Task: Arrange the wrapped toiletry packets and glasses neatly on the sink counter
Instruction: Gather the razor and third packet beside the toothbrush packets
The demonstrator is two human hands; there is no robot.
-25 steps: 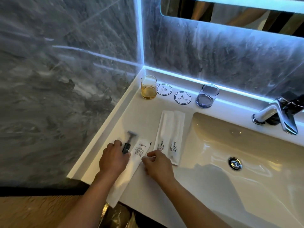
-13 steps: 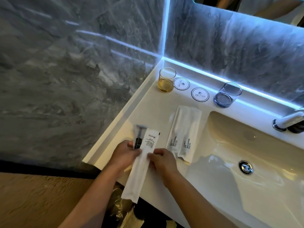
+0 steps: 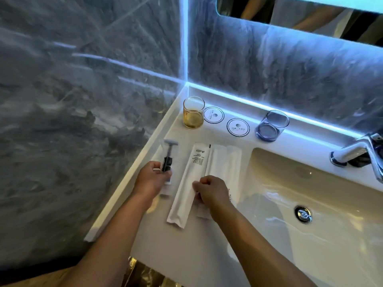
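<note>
The surface (image 3: 207,255) is a white sink counter set into a corner of grey marble walls, with the basin (image 3: 310,193) occupying its right part.

Back edge, from the corner rightward:
- Amber glass (image 3: 193,112), upright, nearest the back left corner.
- Two round printed coasters (image 3: 213,114) (image 3: 238,127), just beside the amber glass, both bare.
- Blue glass (image 3: 271,126), upright, right of the second coaster and apart from it.
- Chrome faucet (image 3: 356,154) at the back right of the basin.

Left part of the surface, packets lying lengthwise from front to back:
- Razor packet (image 3: 169,160), clear wrap, closest to the left edge, razor head toward the back.
- Long white packet (image 3: 187,185) with printed text at its back end, in the middle, slightly angled, its front end nearest the front edge.
- Toothbrush packets (image 3: 226,162), two side by side, touching the long white packet's right edge and reaching toward the basin rim.

Hands:
- Left hand (image 3: 151,179): fingers closed around the front end of the razor packet, which lies on the surface.
- Right hand (image 3: 211,191): fingertips curled and pressing on the seam where the long white packet meets the toothbrush packets. It covers the front ends of the toothbrush packets; whether it grips one cannot be told.

The two hands are apart, with the long white packet between them.
</note>
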